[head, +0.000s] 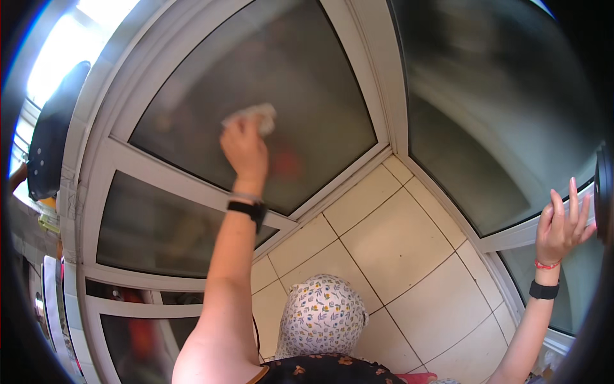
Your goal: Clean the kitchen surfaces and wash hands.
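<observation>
A pale crumpled cloth [266,117] is bunched in my left hand [245,149], against the frosted glass pane [307,72] of a white-framed door. A dark band circles that wrist. My right hand [563,230] is raised at the far right with its fingers spread, beside a white frame bar and the edge of a dark round object [605,192]. Nothing shows in its palm, though whether its fingertips touch the frame or the dark object is unclear.
Another large frosted pane [479,105] meets the door at a corner on the right. Cream floor tiles [398,245] lie below. A dark pan-like object [55,139] hangs or stands at the tiled wall edge [72,206] on the left. Patterned fabric [321,317] covers my knee or lap.
</observation>
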`<move>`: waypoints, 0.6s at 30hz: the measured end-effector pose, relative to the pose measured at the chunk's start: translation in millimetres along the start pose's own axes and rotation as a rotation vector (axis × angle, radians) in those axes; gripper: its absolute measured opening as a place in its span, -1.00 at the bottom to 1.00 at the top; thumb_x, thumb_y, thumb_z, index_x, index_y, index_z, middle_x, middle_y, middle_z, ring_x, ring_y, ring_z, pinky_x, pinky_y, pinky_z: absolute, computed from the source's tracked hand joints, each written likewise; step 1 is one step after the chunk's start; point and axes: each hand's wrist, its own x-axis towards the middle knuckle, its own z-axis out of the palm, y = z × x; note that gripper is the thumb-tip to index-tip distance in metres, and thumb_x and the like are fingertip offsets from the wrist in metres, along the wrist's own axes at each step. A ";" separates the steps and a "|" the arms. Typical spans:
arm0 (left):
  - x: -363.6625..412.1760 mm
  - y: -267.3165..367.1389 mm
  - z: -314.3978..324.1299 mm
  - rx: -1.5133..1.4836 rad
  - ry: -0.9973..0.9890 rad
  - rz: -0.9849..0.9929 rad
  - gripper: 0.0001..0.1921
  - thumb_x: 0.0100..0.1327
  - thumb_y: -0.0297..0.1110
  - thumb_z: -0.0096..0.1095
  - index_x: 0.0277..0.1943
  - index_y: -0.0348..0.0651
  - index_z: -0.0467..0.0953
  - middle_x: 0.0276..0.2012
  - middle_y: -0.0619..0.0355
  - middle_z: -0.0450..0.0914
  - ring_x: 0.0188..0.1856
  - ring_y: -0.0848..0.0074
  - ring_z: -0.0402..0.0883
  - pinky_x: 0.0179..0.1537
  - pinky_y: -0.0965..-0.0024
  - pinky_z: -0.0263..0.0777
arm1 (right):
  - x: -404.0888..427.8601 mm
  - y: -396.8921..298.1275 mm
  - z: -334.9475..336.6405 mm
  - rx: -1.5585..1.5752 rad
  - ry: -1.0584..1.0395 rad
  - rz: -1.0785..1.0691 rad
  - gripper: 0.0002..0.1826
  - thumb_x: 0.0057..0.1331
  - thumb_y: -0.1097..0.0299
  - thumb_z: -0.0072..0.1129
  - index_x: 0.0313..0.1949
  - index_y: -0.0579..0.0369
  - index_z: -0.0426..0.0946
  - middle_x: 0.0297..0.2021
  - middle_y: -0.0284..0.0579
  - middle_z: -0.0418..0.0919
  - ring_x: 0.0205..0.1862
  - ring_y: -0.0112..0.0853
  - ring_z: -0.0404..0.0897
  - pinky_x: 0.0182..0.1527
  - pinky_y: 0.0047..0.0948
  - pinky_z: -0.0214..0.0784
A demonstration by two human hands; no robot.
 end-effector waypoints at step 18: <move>76.2 118.1 113.1 -0.200 0.027 0.217 -0.88 0.17 -0.42 0.11 -0.23 -0.16 0.51 -0.18 0.09 0.48 -0.12 0.26 0.46 -0.17 0.23 0.34 | -1.4 4.1 -1.7 -0.030 -0.014 -0.028 -0.78 0.23 0.43 0.11 -0.26 -0.32 0.62 0.15 -0.47 0.51 0.40 -0.40 0.14 0.49 -0.25 -0.56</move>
